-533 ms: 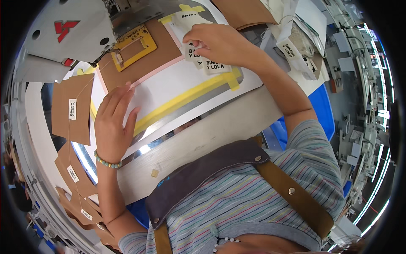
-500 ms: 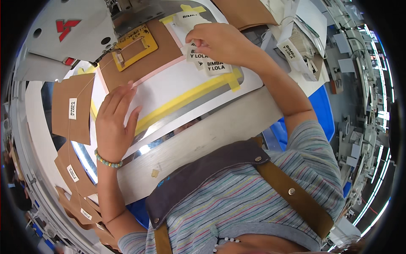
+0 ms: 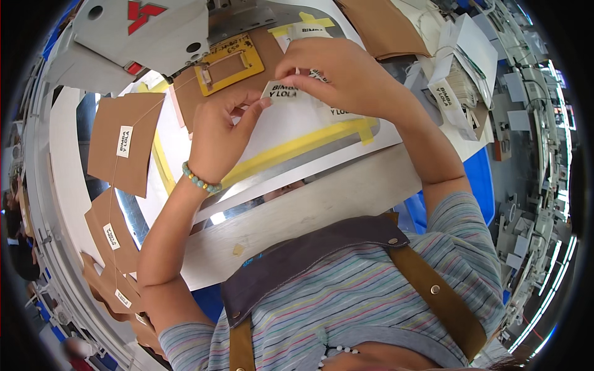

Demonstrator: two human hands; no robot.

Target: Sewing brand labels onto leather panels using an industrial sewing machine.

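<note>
My left hand (image 3: pixel 219 136), wearing a beaded bracelet, pinches the lower corner of a white printed label (image 3: pixel 283 91). My right hand (image 3: pixel 331 74) is closed on the same label's upper edge, its fingers curled over loose white labels (image 3: pixel 340 110), which it partly hides. Just beyond my hands, a brown panel (image 3: pixel 192 93) with a pink edge lies under a yellow template frame (image 3: pixel 250 59), beside the white-and-grey head of a sewing machine (image 3: pixel 99 43). Underneath is a white sheet (image 3: pixel 170 151) edged with yellow tape.
Brown pieces with sewn labels (image 3: pixel 114 157) hang joined by thread down the left side. At the back right are stacked brown pieces (image 3: pixel 380 25) and a white box of labels (image 3: pixel 458 74). A blue bin (image 3: pixel 479 191) sits below the table's right side.
My left hand has moved right and up from the panel's edge and now grips the label. My right hand has drawn slightly down with it. The view has shifted a little.
</note>
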